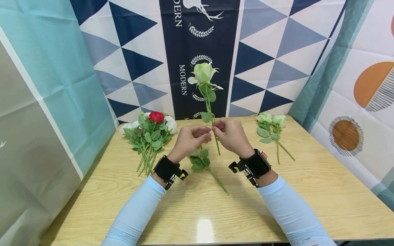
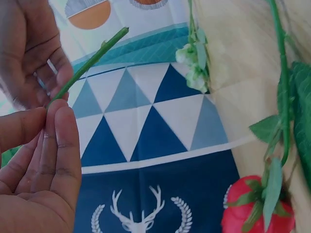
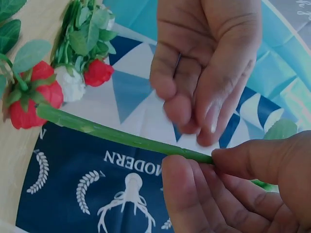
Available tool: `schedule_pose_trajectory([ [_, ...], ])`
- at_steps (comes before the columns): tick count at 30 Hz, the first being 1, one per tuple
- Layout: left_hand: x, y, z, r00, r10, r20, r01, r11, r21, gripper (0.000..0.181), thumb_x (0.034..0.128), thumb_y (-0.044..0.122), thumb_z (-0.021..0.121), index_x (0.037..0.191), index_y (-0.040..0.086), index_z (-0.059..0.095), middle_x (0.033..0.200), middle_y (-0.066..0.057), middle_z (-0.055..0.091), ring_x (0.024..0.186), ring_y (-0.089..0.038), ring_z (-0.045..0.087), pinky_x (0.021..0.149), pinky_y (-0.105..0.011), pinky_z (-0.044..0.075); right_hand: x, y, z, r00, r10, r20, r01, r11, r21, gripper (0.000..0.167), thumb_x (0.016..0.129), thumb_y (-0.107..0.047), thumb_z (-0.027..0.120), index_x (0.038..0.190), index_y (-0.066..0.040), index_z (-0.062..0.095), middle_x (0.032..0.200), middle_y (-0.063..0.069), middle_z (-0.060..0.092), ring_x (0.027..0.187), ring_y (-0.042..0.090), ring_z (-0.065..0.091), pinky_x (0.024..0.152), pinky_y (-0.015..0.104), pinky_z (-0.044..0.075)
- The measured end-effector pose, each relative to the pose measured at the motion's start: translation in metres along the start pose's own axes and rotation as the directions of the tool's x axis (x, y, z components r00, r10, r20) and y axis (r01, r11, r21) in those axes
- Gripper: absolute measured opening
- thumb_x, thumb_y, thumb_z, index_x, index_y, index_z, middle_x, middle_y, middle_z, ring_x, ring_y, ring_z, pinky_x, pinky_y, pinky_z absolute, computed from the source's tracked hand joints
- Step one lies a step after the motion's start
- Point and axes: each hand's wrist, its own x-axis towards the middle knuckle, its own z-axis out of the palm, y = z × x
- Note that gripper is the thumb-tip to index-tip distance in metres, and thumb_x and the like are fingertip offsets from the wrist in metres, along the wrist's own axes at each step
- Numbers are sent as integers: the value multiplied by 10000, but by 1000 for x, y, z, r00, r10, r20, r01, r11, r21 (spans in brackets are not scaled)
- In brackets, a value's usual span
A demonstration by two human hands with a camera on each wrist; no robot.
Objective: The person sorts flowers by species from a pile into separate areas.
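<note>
My right hand [image 1: 231,136] pinches the green stem of a pale green artificial rose [image 1: 204,72] between thumb and fingers, and the rose stands upright with its bloom on top. The stem's bare lower end [image 3: 107,133] sticks out below that pinch in the right wrist view. Close beside the stem is my left hand [image 1: 191,140], its fingers loosely bent; in the right wrist view a small gap shows between its fingertips and the stem. Below the hands lies another rose stem with leaves [image 1: 200,161]; its red bloom [image 2: 257,206] appears in the left wrist view, hidden in the head view.
A bunch of white and red roses [image 1: 157,117] lies on the wooden table [image 1: 101,205] at the back left. Two pale green roses [image 1: 278,121] lie at the back right. Patterned cloth [image 1: 264,44] hangs behind and at both sides.
</note>
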Motion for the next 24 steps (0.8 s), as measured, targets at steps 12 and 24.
schedule_pose_trajectory([
  [12,5,10,-47,984,55,-170,-54,998,13,163,956,53,731,1080,-52,738,937,-199,752,787,-227,748,768,-396,616,4,14,-25,996,32,-80,-35,999,-30,190,1040,-101,607,1131,34,705,984,183,709,878,297,655,830,420,516],
  [24,-2,10,-104,933,-37,-358,64,996,64,208,974,95,720,1122,-51,727,997,-236,727,799,-189,735,756,-289,606,8,39,-56,984,103,-146,-109,993,-36,226,1040,-86,599,1173,71,693,1005,234,697,897,354,654,848,476,511],
])
